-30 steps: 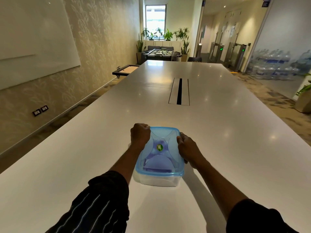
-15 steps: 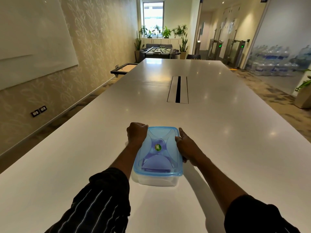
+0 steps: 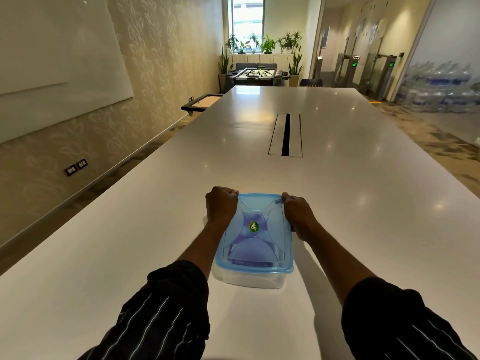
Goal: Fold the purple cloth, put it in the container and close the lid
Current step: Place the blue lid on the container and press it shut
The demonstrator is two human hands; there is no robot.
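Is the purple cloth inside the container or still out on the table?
Inside: the purple cloth shows through the blue lid covering the container.

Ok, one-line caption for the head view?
Both hands, left hand and right hand, press the blue lid onto the container holding purple cloth.

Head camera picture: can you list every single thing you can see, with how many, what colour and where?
Table: one, white, fills the foreground.
Container: one, clear, near end of the table.
Lid: one, blue, on the container.
Purple cloth: one, inside, seen through the lid.
Sticker: one, green, lid's middle.
Cable slot: one, black, mid-table.
Whiteboard: one, white, left wall.
Wall sockets: two, black, low on the left wall.
Foosball table: one, dark, far end.
Potted plants: several, green, by the window.
Water bottles: many, clear, stacked far right.
Left hand: on the lid's far-left corner.
Right hand: on the far-right corner.
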